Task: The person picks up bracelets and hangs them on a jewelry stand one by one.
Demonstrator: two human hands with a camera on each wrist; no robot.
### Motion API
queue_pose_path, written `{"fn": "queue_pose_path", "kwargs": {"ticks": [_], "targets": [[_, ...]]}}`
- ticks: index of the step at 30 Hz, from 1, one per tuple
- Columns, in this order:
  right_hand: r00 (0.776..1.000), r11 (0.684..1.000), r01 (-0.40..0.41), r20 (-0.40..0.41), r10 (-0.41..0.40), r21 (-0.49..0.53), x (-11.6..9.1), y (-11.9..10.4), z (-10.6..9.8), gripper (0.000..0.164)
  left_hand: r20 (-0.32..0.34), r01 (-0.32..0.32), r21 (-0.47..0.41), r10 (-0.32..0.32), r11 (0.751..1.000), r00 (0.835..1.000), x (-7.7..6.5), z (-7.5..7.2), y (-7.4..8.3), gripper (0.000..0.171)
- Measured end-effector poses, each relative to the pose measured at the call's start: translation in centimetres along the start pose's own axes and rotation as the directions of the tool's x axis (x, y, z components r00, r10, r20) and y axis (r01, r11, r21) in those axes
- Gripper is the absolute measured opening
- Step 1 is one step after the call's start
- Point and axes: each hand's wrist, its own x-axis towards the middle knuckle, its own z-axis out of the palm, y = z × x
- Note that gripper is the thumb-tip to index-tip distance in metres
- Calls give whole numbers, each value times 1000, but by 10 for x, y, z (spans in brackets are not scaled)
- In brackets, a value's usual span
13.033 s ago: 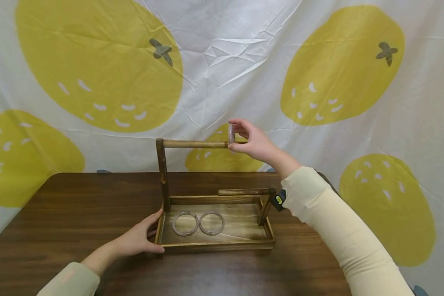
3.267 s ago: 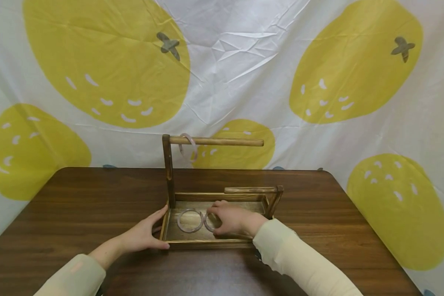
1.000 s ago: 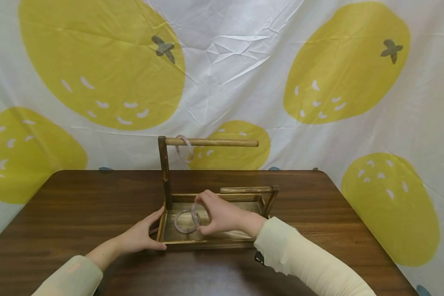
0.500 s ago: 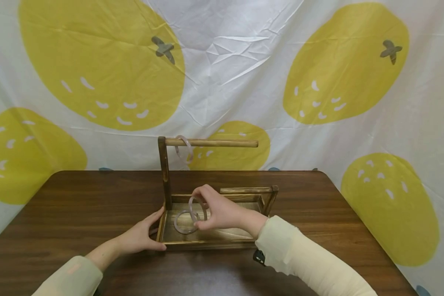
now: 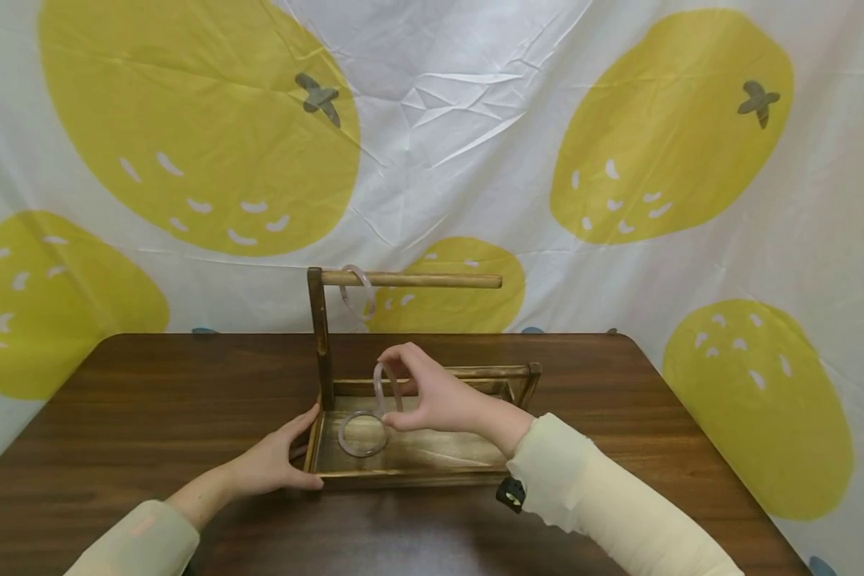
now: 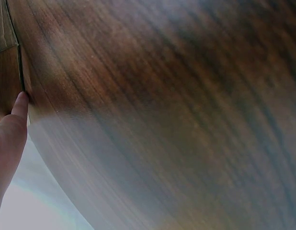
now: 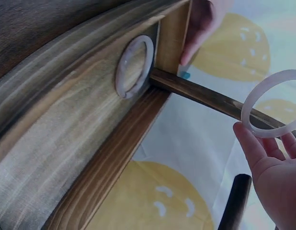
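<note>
A wooden jewellery stand [image 5: 418, 481] has a shallow tray, a tall upper bar [image 5: 439, 280] and a lower bar [image 5: 486, 372]. My left hand [image 5: 274, 460] holds the tray's left end, thumb at the front corner. Between thumb and fingers, my right hand [image 5: 439, 392] pinches a pale lilac bangle [image 5: 378, 388], raised upright above the tray. Another bangle [image 5: 342, 434] lies flat in the tray's left part. A third bangle [image 5: 370, 292] hangs on the upper bar near its post. In the right wrist view the held bangle [image 7: 248, 105] is apart from the tray.
The stand is on a dark brown wooden table [image 5: 187, 376]. Behind the table hangs a white cloth [image 5: 468, 144] with large yellow fruit prints. The upper bar's right end is free-standing; the lower bar's left part is behind my right hand.
A bangle held at the upper bar's right end earlier now hangs near its post. My right hand has since picked another from the tray and raised it. My left hand stays put.
</note>
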Motion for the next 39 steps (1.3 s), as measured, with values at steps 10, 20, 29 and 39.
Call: {"fn": "queue_pose_path", "kwargs": {"ticks": [10, 20, 29, 39], "targets": [[995, 994, 64, -78, -57, 91, -3, -4, -12, 60, -6, -1, 2, 1, 1000, 1000, 0, 0, -1, 108], [995, 983, 30, -99, -12, 179, -9, -7, -25, 61, 4, -2, -5, 2, 1000, 1000, 0, 0, -1, 108], [985, 984, 20, -172, 11, 176, -14, -6, -37, 63, -6, 6, -1, -6, 1000, 1000, 1, 0, 0, 108], [972, 981, 65, -233, -21, 182, -17, -1, -45, 61, -29, 26, 55, -25, 998, 999, 0, 0, 1, 108]]}}
